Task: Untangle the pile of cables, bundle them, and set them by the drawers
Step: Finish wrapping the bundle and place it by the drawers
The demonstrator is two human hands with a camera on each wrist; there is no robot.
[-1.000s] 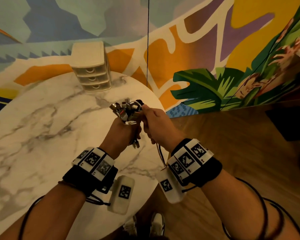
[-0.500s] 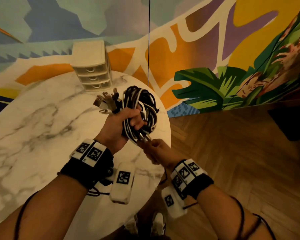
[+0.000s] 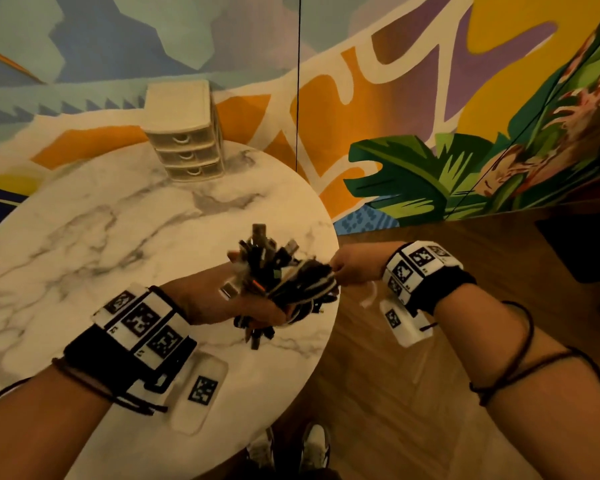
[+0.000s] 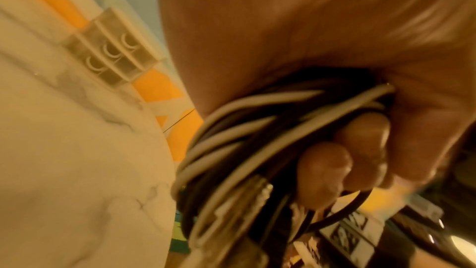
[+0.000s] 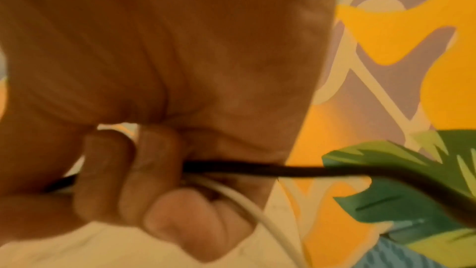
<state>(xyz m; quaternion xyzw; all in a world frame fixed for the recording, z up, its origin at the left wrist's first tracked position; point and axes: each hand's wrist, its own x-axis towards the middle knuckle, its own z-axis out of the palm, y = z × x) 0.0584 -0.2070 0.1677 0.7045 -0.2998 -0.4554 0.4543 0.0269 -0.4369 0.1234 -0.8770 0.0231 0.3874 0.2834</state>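
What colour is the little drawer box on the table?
The drawer box is cream-white, with see-through drawer fronts; the head view shows it best.

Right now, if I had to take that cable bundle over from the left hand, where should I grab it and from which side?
Grip the cable bundle at its coiled middle, coming from the right, table-edge side. The left hand grips it from the left, connectors splay upward, and loose ends hang below. The right hand already pinches strands on that open side.

The drawer unit [image 3: 184, 133] stands at the far edge of the surface [image 3: 84, 237], against the wall. The cable bundle [image 3: 278, 285] is above the surface's right edge, between the left hand [image 3: 229, 299] and the right hand [image 3: 354, 268].
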